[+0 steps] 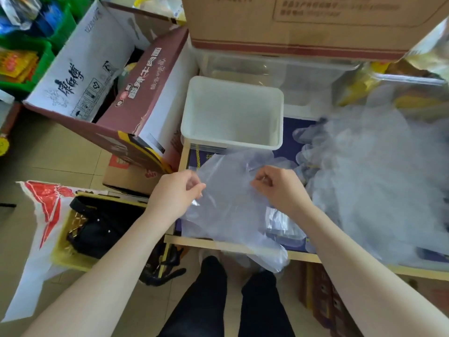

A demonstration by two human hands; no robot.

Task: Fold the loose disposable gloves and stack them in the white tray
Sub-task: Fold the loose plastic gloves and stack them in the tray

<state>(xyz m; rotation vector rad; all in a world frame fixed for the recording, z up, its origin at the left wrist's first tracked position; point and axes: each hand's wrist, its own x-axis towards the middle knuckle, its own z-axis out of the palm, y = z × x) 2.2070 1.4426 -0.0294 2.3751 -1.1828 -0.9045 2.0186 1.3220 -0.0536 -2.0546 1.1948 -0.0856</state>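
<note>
A thin, see-through disposable glove was held spread over the near edge of the table, its fingers hanging past that edge toward the floor. The film was judged to be nearly weightless, limp and slippery, likely to cling, crease or slide out of a loose hold, and so best taken at its edges or corners and kept lightly taut while folded. The left hand was curled, with its fingertips pinching the glove's left edge. The right hand was curled likewise, its grip closed on the film near the glove's upper right part. Just beyond the hands the white tray stood on the table, and no folded gloves could be made out inside it. To the right a large heap of loose gloves lay waiting. Cardboard boxes were stacked to the left.
</note>
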